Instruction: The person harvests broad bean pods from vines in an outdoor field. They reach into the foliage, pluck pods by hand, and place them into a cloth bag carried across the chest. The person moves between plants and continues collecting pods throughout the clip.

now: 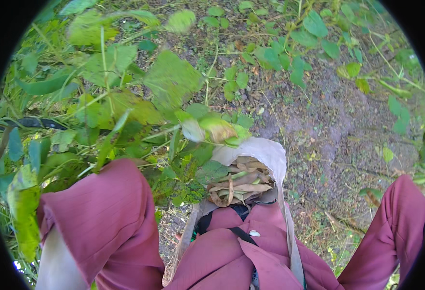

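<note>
A pale cloth bag (270, 152) hangs open at my front, its straps running down over my red jacket (212, 263). Inside it lies a heap of long bean pods (245, 181), mostly dry and brown with a few greenish ones. My bent left sleeve (118, 198) is among bean leaves, with a pale grey under-sleeve (60, 261) below its cuff. That hand does not show. Toward the right rim rises my right sleeve (391, 227), and the hand beyond it is out of the picture too.
Leafy bean vines (173, 79) crowd the left and upper side, some blurred and close. More trailing stems (314, 29) spread at the upper right. A dark tube-like length (38, 123) crosses the leaves at left. Bare soil with litter (318, 130) lies below.
</note>
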The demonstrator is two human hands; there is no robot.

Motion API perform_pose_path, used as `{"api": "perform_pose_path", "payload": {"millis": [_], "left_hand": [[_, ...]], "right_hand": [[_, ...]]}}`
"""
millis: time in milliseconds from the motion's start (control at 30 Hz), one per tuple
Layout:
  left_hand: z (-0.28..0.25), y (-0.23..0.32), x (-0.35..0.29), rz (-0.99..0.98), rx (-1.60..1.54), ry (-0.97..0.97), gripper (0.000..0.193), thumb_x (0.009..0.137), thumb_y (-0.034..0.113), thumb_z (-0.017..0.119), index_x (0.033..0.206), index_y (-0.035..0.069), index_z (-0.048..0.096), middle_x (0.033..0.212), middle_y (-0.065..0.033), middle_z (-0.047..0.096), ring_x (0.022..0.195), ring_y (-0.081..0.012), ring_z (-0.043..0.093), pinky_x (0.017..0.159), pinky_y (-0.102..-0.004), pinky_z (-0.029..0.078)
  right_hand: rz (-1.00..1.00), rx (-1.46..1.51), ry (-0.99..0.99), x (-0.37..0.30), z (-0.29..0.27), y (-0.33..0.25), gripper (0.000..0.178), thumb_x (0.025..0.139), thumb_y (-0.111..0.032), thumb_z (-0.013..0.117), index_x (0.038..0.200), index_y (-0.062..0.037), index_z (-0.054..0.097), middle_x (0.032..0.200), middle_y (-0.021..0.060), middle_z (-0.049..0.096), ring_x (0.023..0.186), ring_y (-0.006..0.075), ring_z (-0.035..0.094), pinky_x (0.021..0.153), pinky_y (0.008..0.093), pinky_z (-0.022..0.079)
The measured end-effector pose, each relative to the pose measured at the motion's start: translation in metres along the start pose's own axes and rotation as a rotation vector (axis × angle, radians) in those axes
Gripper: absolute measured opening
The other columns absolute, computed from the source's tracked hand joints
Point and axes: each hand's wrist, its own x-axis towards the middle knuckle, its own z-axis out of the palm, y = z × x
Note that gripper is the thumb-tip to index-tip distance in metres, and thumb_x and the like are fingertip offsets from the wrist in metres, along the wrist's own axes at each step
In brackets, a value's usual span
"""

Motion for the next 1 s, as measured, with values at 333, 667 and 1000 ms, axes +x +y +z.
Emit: {"api": "perform_pose_path", "payload": {"millis": [333,667,1000], "left_hand": [[0.091,0.069,-0.045,0.269,0.225,-0.127,0.022,0.097,0.022,0.053,0.099,0.001,0.061,0.091,-0.0128,0.066,0.08,-0.0237,0.067,0.073,-0.0382,0.054],[0.263,0.122,-0.149,0.505,0.502,-0.92,0.023,0.098,0.023,0.052,0.097,0.002,0.062,0.092,-0.0123,0.067,0.082,-0.0232,0.067,0.074,-0.0391,0.054],[0.276,0.177,-0.193,1.189,1.339,1.191,0.011,0.093,0.008,0.058,0.099,0.0,0.061,0.088,-0.0087,0.065,0.076,-0.0153,0.061,0.07,-0.0282,0.049]], "right_hand": [[-0.287,0.317,-0.31,-0.003,-0.005,-0.039,0.024,0.087,-0.017,0.068,0.108,-0.0059,0.065,0.09,0.0053,0.069,0.065,0.0228,0.064,0.055,0.0276,0.049],[0.313,0.238,0.138,0.086,0.057,-0.017,0.016,0.082,0.006,0.058,0.096,0.0056,0.065,0.075,0.0136,0.065,0.062,0.0178,0.062,0.054,0.028,0.048],[-0.051,-0.565,0.319,0.272,0.122,0.044,0.019,0.09,-0.003,0.057,0.108,0.0038,0.061,0.098,0.0111,0.067,0.088,0.0163,0.065,0.079,0.0279,0.052]]}}
